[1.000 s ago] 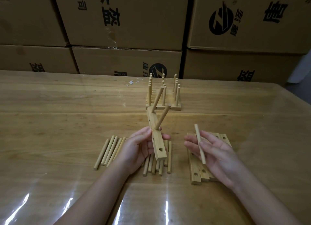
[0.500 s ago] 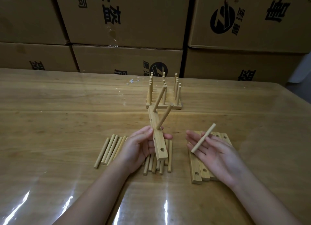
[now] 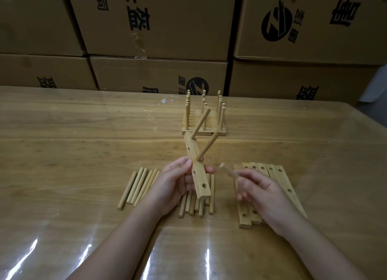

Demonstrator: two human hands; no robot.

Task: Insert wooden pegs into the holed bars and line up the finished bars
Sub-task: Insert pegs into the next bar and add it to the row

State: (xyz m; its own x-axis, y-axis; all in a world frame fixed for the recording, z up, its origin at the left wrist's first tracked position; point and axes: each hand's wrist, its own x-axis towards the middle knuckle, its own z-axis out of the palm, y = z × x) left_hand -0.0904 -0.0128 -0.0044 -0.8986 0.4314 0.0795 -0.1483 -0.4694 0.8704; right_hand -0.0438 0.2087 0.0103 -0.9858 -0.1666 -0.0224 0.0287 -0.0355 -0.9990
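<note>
Tilted holed bar, two pegs seated, another peg blurred alongside.
Loose pegs flat beneath; empty bars right; finished bars lined up behind.

Warehouse (stacked printed cartons).

Wooden table with loose pegs, holed bars, finished bars

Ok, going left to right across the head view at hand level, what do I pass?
loose pegs → left hand → held bar, two pegs already in → single peg, blurred → right hand
</note>
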